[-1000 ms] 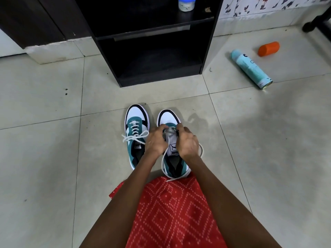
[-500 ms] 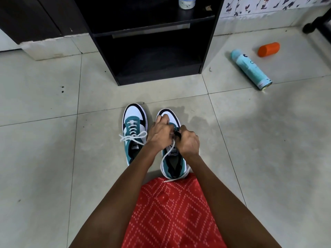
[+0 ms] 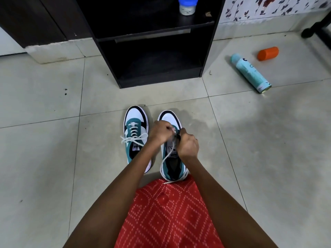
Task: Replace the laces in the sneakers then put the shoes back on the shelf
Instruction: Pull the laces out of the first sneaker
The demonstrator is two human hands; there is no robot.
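Two teal, white and black sneakers stand side by side on the tiled floor, toes pointing at the shelf. The left sneaker is fully laced, its white lace tied in a bow. Over the front eyelets of the right sneaker both my hands meet. My left hand pinches the white lace near the toe end. My right hand grips the lace and the shoe's eyelet edge. A loose loop of lace runs back along the tongue and off the heel.
A black open shelf unit stands just beyond the shoes, a blue-lidded jar on its upper board. A teal spray can and its orange cap lie on the floor at right. My red patterned clothing fills the foreground.
Both hands have moved forward from the tongue toward the toe-end eyelets of the right sneaker. The loose lace now trails back over the tongue. The left sneaker has not moved.
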